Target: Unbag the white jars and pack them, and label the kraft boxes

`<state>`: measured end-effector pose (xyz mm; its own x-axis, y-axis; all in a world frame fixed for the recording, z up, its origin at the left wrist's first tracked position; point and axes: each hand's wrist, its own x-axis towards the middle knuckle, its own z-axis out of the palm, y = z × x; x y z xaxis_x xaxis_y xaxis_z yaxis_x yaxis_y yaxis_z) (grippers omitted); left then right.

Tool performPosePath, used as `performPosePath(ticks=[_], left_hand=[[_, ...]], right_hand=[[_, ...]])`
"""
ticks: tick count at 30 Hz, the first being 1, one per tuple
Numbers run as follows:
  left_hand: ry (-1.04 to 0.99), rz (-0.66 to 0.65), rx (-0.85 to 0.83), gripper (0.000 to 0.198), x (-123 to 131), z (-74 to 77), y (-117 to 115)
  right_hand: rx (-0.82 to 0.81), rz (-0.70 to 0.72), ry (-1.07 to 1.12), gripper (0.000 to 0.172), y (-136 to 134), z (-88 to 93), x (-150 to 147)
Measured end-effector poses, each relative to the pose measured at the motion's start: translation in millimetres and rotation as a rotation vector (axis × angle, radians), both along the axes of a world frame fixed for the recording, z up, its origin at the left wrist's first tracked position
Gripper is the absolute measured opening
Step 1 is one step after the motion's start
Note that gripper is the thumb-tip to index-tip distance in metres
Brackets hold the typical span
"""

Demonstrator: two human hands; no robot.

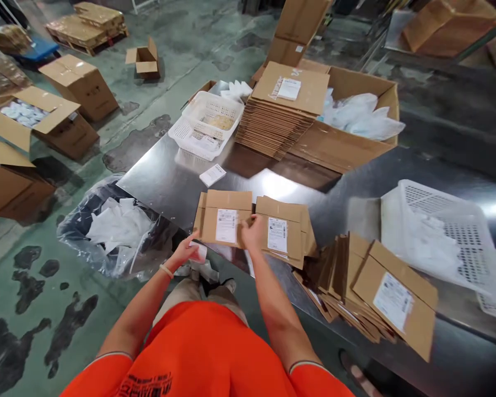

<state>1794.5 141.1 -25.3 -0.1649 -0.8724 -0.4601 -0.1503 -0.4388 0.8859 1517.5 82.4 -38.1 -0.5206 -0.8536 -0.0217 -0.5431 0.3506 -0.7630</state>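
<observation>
My left hand (184, 252) is closed on a small white paper piece (198, 252) at the table's front edge, its fingertips near a folded cardboard mailer's lower left corner. That flat brown cardboard mailer (209, 219) bears a printed white shipping label (227, 225). My right hand (253, 231) pinches the mailer's right edge beside the label; part of its fingers is hidden. Just right of this hand lies a second pile of labelled cardboard mailers (297, 231). Beyond the left mailer rests a small stack of white labels (212, 175).
A leaning stack of labelled mailers (392, 286) is at right, near a white plastic basket (446, 204). Behind stand white baskets (182, 135), a tall cardboard stack (268, 124) and a large carton (355, 77). A lined waste bin (78, 231) is left of the steel table (149, 182).
</observation>
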Motion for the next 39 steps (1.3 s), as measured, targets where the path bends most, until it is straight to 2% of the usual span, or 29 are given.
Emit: performPosePath(ticks=[1, 3, 5, 6, 7, 9, 11, 12, 13, 14, 16, 18, 19, 22, 24, 26, 34, 37, 39], left_hand=[[0.055, 0.023, 0.026, 0.070, 2, 4.1, 3], [0.138, 0.091, 0.062, 0.061, 5, 14.4, 11], [0.216, 0.119, 0.081, 0.055, 6, 26.2, 18], [0.259, 0.119, 0.089, 0.057, 6, 32.0, 21], [0.308, 0.117, 0.099, 0.063, 6, 37.1, 24], [0.392, 0.131, 0.108, 0.077, 4, 44.9, 28], [0.431, 0.202, 0.103, 0.084, 3, 48.1, 27], [0.436, 0.258, 0.107, 0.086, 3, 47.9, 25], [0.426, 0.327, 0.119, 0.089, 3, 46.7, 22], [0.397, 0.411, 0.143, 0.092, 4, 44.6, 19], [0.300, 0.593, 0.232, 0.092, 4, 38.9, 14], [0.222, 0.725, 0.326, 0.085, 3, 32.9, 16], [0.221, 0.743, 0.356, 0.083, 1, 30.5, 19], [0.328, 0.614, 0.299, 0.086, -4, 25.7, 37], [0.356, 0.490, 0.210, 0.087, -7, 24.3, 49], [0.316, 0.423, 0.165, 0.079, -9, 23.3, 53], [0.101, 0.277, 0.180, 0.059, -17, 26.3, 40], [0.036, 0.283, 0.216, 0.060, -13, 26.7, 52], [-0.004, 0.299, 0.242, 0.057, -7, 24.2, 67]], right_hand=[[-0.039, -0.002, -0.013, 0.032, 3, 9.7, -26], [-0.039, -0.110, 0.057, 0.033, 12, 31.0, -84], [0.028, -0.208, 0.190, 0.048, 22, 51.0, -126], [0.036, -0.224, 0.251, 0.058, 27, 58.6, -133], [0.029, -0.165, 0.271, 0.064, 33, 63.6, -128], [0.001, 0.168, 0.139, 0.060, 48, 63.7, -85], [0.057, 0.683, -0.219, 0.048, 65, 52.2, -19], [0.108, 0.854, -0.393, 0.044, 74, 44.2, 15], [0.158, 0.914, -0.522, 0.035, 82, 36.1, 44], [0.202, 0.913, -0.621, 0.028, 89, 28.6, 67], [0.245, 0.804, -0.731, 0.025, 97, 17.6, 93], [0.233, 0.660, -0.784, 0.027, 98, 12.3, 100], [0.216, 0.604, -0.802, 0.032, 96, 11.2, 101], [0.180, 0.546, -0.815, 0.042, 90, 10.5, 100], [0.189, 0.580, -0.787, 0.036, 88, 9.9, 100], [0.211, 0.604, -0.761, 0.031, 88, 8.7, 99], [0.180, 0.575, -0.678, 0.024, 94, 1.1, 82], [0.163, 0.595, -0.615, 0.021, 109, -0.6, 85], [0.131, 0.658, -0.551, 0.018, 122, 0.6, 90]])
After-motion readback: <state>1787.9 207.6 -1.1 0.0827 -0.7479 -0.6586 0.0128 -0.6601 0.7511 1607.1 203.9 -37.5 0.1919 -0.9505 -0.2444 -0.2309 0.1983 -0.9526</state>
